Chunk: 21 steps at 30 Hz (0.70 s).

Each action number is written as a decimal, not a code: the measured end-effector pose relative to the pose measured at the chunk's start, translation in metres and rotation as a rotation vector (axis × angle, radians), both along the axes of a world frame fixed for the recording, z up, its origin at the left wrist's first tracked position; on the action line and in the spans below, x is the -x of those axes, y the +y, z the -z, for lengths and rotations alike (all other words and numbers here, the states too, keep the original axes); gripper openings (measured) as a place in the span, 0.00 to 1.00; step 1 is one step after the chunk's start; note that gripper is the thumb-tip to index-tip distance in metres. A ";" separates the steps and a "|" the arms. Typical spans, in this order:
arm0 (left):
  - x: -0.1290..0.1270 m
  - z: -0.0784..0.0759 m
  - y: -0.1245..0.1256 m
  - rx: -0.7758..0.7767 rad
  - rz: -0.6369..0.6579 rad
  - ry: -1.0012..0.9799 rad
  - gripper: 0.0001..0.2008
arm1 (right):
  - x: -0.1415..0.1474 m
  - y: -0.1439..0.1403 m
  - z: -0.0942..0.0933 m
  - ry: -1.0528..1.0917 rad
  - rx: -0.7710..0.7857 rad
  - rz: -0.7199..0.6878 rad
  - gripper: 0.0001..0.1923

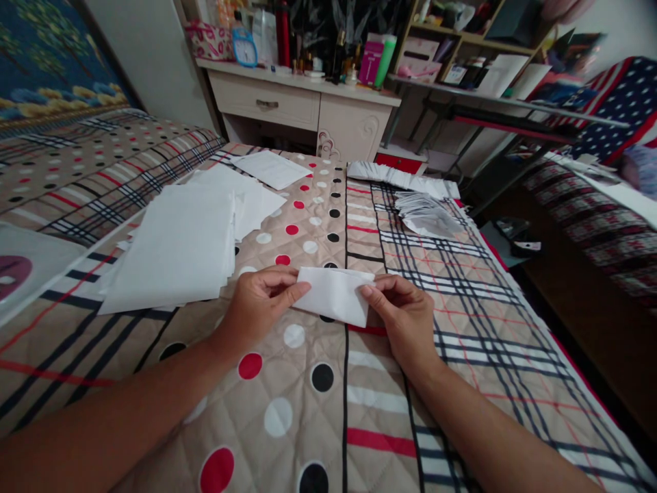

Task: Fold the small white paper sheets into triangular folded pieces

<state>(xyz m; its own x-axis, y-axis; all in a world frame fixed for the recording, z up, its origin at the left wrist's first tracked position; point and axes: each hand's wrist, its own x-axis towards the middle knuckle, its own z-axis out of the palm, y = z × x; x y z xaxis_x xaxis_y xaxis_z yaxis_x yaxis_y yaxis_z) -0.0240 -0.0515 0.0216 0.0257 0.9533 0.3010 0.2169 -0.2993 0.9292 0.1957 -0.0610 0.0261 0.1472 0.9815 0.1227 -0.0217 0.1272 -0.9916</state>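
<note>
A small folded sheet of white paper point(332, 296) is held up between my two hands, just above the patterned bedspread point(287, 424). My left hand point(261, 298) pinches its left end, thumb in front and fingers behind. At the right end, my right hand point(403, 315) grips it the same way. Left of my left hand lies a thick, uneven stack of white sheets point(174, 246). Beyond the stack is a separate white sheet point(274, 169). Farther off on the right, a fanned pile of folded papers point(426, 218) rests beside a long row of folded papers point(403, 179).
Past the bed's far edge stands a white dresser point(267, 103) crowded with bottles, boxes and a blue clock point(245, 48). A metal-legged table point(513, 103) with shelves is at the back right. At the left edge lies a clear plastic bag point(38, 263).
</note>
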 end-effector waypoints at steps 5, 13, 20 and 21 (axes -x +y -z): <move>0.000 0.000 -0.001 -0.004 0.036 0.015 0.09 | 0.001 -0.001 -0.002 0.011 -0.004 0.057 0.16; -0.001 0.000 -0.002 -0.004 0.064 0.042 0.09 | 0.000 -0.001 -0.002 0.011 -0.047 0.090 0.16; -0.001 0.003 -0.002 -0.023 0.088 0.094 0.14 | -0.002 -0.003 0.000 -0.039 -0.035 0.095 0.17; -0.001 0.003 -0.002 -0.021 0.088 0.101 0.14 | -0.002 -0.003 -0.001 -0.042 -0.039 0.094 0.17</move>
<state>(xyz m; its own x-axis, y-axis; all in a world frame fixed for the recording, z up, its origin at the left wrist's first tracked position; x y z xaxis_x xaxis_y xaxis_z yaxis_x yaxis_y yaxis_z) -0.0234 -0.0537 0.0188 0.1402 0.9394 0.3129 0.2810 -0.3408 0.8972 0.1976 -0.0640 0.0267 0.2325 0.9578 0.1689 0.0341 0.1655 -0.9856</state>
